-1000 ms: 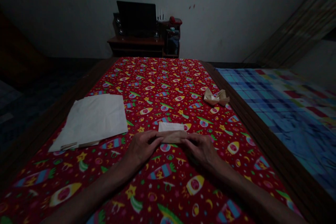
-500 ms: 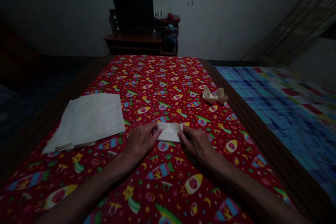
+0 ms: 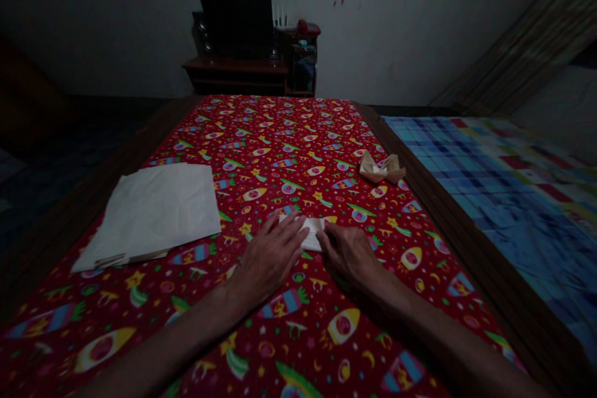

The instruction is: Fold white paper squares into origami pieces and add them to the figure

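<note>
A small folded piece of white paper (image 3: 312, 237) lies on the red patterned cloth (image 3: 298, 137) in front of me. My left hand (image 3: 273, 252) rests flat over its left part, fingers stretched out and covering that side. At the paper's right edge, my right hand (image 3: 349, 252) pinches it between thumb and fingers. Left of my hands is a stack of white paper sheets (image 3: 158, 211) with uneven edges. Farther off on the right stands a folded paper shape (image 3: 381, 169) with raised points, brownish in colour.
Dark wooden edges (image 3: 429, 217) border the cloth on both sides. To the right lies a blue checked cloth (image 3: 448, 168). Beyond the far end, a desk (image 3: 237, 68) carries a dark monitor (image 3: 237, 25), speakers and a red telephone (image 3: 308, 28).
My left hand has let go of the paper's left edge and spread flat over it, shifting slightly right. The right hand keeps its pinch at the right edge.
</note>
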### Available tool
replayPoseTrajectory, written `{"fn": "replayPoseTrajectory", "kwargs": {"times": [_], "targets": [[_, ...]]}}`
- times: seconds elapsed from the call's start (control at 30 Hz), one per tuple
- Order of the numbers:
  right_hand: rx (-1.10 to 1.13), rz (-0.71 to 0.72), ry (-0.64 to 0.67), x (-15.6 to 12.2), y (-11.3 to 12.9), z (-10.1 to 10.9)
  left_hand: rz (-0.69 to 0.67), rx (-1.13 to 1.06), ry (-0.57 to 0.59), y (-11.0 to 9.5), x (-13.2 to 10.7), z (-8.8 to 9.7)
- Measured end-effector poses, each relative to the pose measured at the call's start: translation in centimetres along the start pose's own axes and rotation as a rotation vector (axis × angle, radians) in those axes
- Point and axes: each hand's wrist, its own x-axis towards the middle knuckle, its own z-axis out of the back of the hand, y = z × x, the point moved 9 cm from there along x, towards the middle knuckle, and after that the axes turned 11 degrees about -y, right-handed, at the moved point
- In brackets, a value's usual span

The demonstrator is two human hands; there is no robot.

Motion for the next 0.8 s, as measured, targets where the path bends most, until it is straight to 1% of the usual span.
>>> {"fn": "replayPoseTrajectory", "kwargs": {"times": [0.07, 0.13, 0.4, 0.57, 0.6, 0.67, 0.73, 0.8], "targets": [[0.005, -0.003, -0.002, 0.1, 0.1, 0.1, -0.037, -0.039, 0.042, -0.8, -0.3, -0.6], [0.020, -0.009, -0.003, 0.2, 0.2, 0.1, -0.038, -0.053, 0.067, -1.1, -0.6, -1.0], [0.040, -0.010, -0.004, 0.2, -0.1, 0.0, -0.025, -0.061, 0.103, -0.9, -1.1, -1.8], [0.040, 0.003, 0.011, 0.1, -0.1, 0.0, -0.037, -0.079, 0.101, -1.0, -1.2, -1.9], [0.026, 0.009, -0.009, 0.1, 0.0, 0.2, -0.037, -0.080, 0.103, -1.0, -1.2, -1.9], [-0.041, 0.053, -0.103, -0.1, 0.7, 1.1, -0.027, -0.077, 0.106, -1.0, -1.2, -1.8], [-0.118, 0.155, -0.197, -0.6, 2.0, 1.9, -0.015, -0.077, 0.103, -0.9, -1.1, -1.8], [-0.154, 0.254, -0.238, -1.1, 3.3, 2.3, -0.010, -0.084, 0.095, -0.9, -1.1, -1.7]]}}
